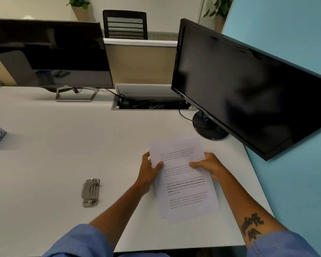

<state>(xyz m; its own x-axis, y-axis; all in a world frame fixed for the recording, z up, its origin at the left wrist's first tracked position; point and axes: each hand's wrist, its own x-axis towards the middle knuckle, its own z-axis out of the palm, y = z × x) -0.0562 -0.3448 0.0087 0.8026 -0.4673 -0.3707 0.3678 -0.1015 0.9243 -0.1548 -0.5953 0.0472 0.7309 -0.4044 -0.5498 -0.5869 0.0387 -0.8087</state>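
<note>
Paper (185, 184) pinched by left hand (149, 173) and right hand (209, 166); hole punch (90, 192) leftward, monitor (248, 89) just beyond.

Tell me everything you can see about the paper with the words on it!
The paper is white and thin, printed with four blocks of small black text, some lines bold. The left hand pinches its left edge and the right hand its right edge, thumbs on top, over the white desk.

Office: desk (63, 145), monitors (48, 52), partition (141, 62).
</note>
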